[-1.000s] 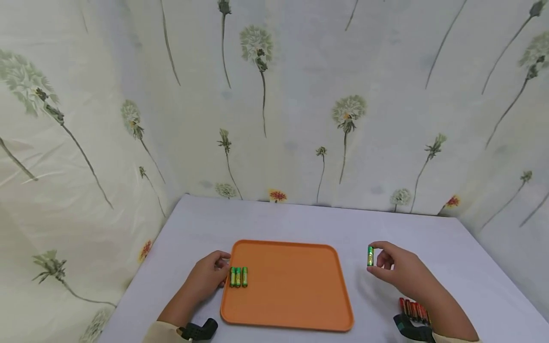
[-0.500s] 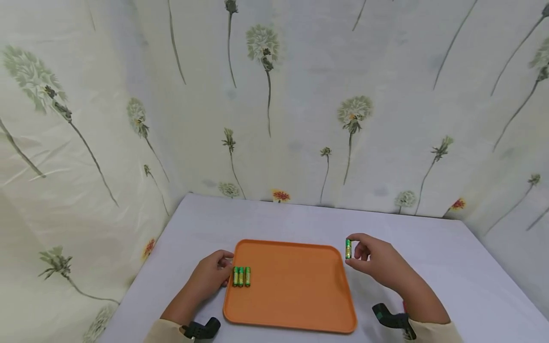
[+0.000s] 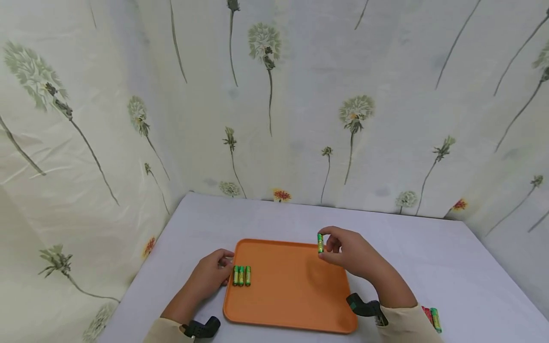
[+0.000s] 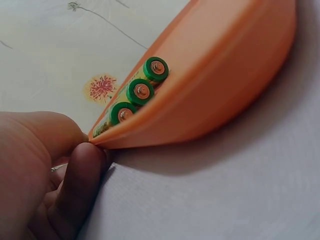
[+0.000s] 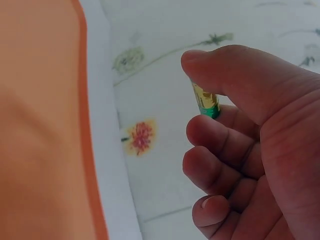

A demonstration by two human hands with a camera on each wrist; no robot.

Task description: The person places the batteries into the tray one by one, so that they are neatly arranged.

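Between thumb and forefinger my right hand (image 3: pixel 349 250) pinches a green and gold battery (image 3: pixel 320 243), held upright above the far right part of an orange tray (image 3: pixel 291 286). The right wrist view shows the lower end of this battery (image 5: pixel 206 102) below the thumb. At the tray's left side my left hand (image 3: pixel 211 272) grips the rim; in the left wrist view, thumb and finger pinch the tray edge (image 4: pixel 200 110). Just inside that rim, 3 green batteries (image 3: pixel 241 276) lie side by side, the rightmost slightly apart from the others.
Right of the tray, red batteries (image 3: pixel 426 313) and a green battery (image 3: pixel 435 320) lie on the white table (image 3: pixel 266 219), partly hidden by the right sleeve (image 3: pixel 405 324). A curtain with dandelion prints (image 3: pixel 300 95) stands behind the table.
My right hand has carried the battery leftward, from beside the tray to above its far right part. The left hand keeps its place at the rim.
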